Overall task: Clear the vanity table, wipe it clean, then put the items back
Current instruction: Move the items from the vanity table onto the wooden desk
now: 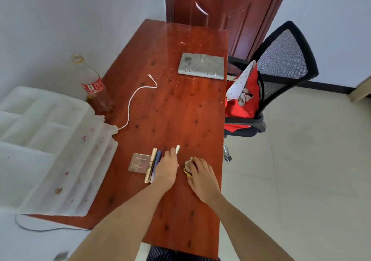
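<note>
Nearest us, our right hand [197, 172] curls its fingers around a crumpled tissue [189, 162] on the vanity table [180, 110], probably for wiping. Our left hand [167, 167] lies over small cosmetics, fingers fairly straight, touching a white tube [177, 149]; whether it pinches it we cannot tell. Beside it lie a mascara tube [151, 165] and an eyeshadow palette [139, 162], seemingly gathered for clearing. Farther off lie a white cable [132, 98] and a grey binder [201, 65]. The plastic bottle [93, 86] holds only a little amber liquid.

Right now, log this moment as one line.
left hand on white tube | right hand grips crumpled wad | crumbs unwiped
</note>
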{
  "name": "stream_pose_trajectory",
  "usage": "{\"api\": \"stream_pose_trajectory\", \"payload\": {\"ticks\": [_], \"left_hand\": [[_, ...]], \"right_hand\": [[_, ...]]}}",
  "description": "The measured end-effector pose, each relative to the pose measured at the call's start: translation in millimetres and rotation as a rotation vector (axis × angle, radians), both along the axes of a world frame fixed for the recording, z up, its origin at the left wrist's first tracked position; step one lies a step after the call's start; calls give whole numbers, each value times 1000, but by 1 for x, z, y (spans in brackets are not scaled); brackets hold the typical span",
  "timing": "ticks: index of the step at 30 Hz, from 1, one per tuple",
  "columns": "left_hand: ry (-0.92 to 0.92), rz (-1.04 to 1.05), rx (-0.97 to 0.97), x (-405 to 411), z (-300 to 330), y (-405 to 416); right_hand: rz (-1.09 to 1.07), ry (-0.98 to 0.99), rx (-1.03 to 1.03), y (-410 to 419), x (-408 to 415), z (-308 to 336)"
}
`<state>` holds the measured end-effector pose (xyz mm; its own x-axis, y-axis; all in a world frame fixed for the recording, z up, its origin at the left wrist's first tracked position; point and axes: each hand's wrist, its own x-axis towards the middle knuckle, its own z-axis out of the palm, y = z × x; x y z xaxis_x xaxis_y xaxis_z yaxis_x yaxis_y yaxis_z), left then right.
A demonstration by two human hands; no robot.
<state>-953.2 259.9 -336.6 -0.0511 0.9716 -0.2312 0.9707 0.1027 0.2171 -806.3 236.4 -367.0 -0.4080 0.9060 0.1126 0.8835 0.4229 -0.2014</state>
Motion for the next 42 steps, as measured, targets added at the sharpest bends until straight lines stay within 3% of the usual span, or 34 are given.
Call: {"api": "stream_pose_trajectory", "payload": {"ticks": [4,9,12,16,24,34,42], "left_hand": [[31,-43,50,-2,-11,-4],[80,-300,325,-15,-21,-17],[140,-382,300,-25,-25,-25],[165,-323,193,-29,-27,-34],[232,-285,192,-43,-26,-35],[225,-322,249,-52,-18,-56],[192,-307,182,-67,-17,-61]], "right_hand": [[109,-76,-15,-15,17,-8],[126,-186,-88,-17,33,-13],[101,-207,-126,-16,29,-12],[43,-183,-170,-13,15,-7],[37,-163,-142,-4,-11,-6],[77,-133,-163,-1,-35,-5],[124,-186,-191,1,-46,2]]}}
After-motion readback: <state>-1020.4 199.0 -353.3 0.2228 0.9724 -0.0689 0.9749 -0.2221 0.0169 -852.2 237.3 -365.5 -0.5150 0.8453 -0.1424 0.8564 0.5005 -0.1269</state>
